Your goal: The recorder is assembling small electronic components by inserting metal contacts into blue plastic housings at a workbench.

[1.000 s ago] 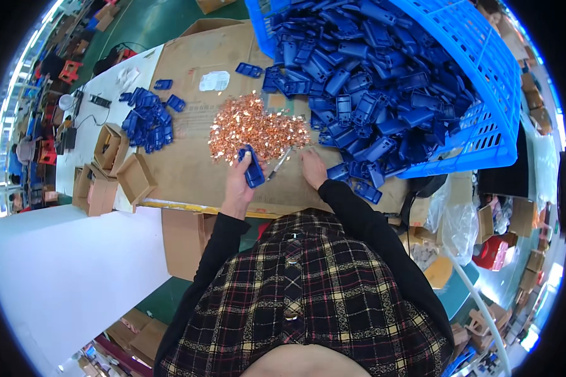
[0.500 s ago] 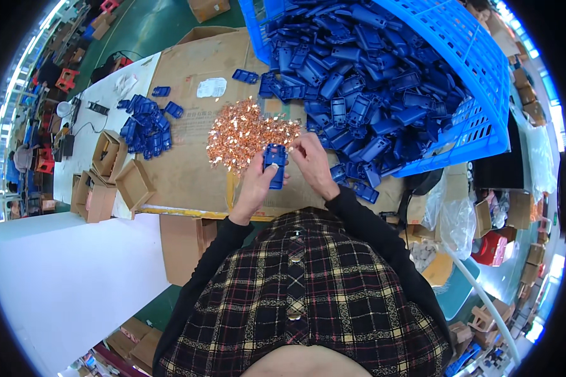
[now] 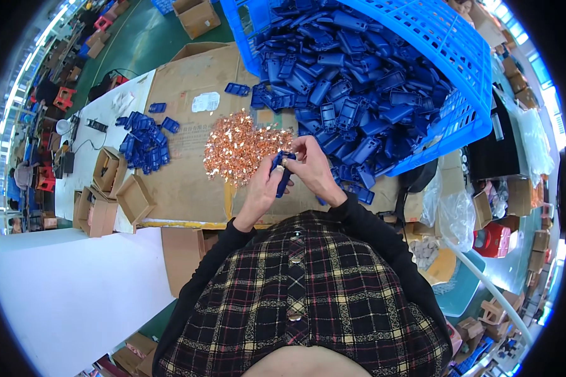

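A small blue plastic housing [image 3: 283,186] is tilted on edge between my two hands, just above the cardboard-covered table. My left hand [image 3: 259,193] is closed round its lower part, the thumb along its side. At the upper end, my right hand [image 3: 316,171] is closed too, with thumb and fingertips pressed on the housing. Whether a small metal piece sits under those fingertips is hidden. Right beyond my hands lies a loose heap of small shiny copper-coloured metal pieces [image 3: 238,149].
A large blue plastic crate [image 3: 471,119], tipped toward me, spills many blue housings [image 3: 352,81] at the right. A smaller pile of housings [image 3: 146,143] lies at the left, near open cardboard boxes [image 3: 135,195]. A white label [image 3: 205,102] is on the cardboard sheet [image 3: 182,75].
My right hand has come in from beside the housing and now grips its upper end. The housing has turned from face-up to edge-on. The whole view has shifted slightly.
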`<move>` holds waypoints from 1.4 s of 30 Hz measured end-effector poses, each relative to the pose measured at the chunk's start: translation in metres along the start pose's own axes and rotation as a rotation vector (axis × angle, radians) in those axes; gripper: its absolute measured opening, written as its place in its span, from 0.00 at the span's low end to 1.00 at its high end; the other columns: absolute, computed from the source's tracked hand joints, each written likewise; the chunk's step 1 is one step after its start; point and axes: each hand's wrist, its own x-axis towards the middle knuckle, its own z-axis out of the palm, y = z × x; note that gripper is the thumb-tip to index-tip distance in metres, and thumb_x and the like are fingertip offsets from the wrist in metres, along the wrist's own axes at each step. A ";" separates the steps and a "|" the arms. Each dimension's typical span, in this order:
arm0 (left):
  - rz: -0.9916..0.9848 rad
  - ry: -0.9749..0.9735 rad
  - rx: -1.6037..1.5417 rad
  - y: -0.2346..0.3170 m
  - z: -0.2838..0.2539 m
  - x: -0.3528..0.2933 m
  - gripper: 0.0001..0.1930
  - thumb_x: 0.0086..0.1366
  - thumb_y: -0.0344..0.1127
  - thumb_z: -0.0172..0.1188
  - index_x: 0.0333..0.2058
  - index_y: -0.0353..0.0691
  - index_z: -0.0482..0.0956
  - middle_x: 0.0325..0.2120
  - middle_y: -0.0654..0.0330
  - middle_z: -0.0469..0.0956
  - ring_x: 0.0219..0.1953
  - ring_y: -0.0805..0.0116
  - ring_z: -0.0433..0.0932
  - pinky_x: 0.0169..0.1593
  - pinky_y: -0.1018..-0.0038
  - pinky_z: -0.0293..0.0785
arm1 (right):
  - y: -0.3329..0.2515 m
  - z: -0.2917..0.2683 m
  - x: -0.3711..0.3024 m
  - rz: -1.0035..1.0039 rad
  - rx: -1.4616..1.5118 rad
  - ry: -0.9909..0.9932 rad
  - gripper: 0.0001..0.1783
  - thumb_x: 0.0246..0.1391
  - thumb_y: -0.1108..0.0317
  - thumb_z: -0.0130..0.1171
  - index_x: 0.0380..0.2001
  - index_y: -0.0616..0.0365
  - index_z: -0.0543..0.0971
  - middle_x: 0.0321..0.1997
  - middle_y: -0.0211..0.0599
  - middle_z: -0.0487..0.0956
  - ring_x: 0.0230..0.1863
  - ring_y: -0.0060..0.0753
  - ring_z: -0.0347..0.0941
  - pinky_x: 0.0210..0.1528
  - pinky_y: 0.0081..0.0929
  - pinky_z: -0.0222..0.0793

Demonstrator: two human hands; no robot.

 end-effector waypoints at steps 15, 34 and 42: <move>-0.058 0.075 0.011 0.007 0.006 -0.009 0.13 0.64 0.35 0.42 0.45 0.35 0.64 0.24 0.59 0.74 0.19 0.75 0.75 0.21 0.81 0.72 | -0.021 -0.011 -0.005 0.090 0.023 -0.241 0.15 0.46 0.69 0.56 0.38 0.61 0.69 0.22 0.27 0.68 0.22 0.14 0.62 0.24 0.16 0.60; -0.087 0.056 0.003 0.017 0.012 -0.015 0.10 0.64 0.34 0.42 0.42 0.37 0.65 0.24 0.60 0.73 0.20 0.77 0.73 0.22 0.82 0.70 | -0.016 -0.016 -0.006 0.229 0.357 -0.379 0.13 0.46 0.76 0.52 0.37 0.61 0.65 0.28 0.28 0.69 0.26 0.16 0.66 0.28 0.16 0.64; -0.031 0.018 0.034 0.003 -0.006 -0.009 0.13 0.65 0.38 0.42 0.42 0.37 0.67 0.25 0.59 0.74 0.21 0.77 0.73 0.24 0.82 0.70 | -0.016 -0.014 0.015 0.215 0.233 -0.532 0.09 0.46 0.72 0.53 0.29 0.60 0.64 0.22 0.28 0.70 0.23 0.16 0.66 0.24 0.17 0.62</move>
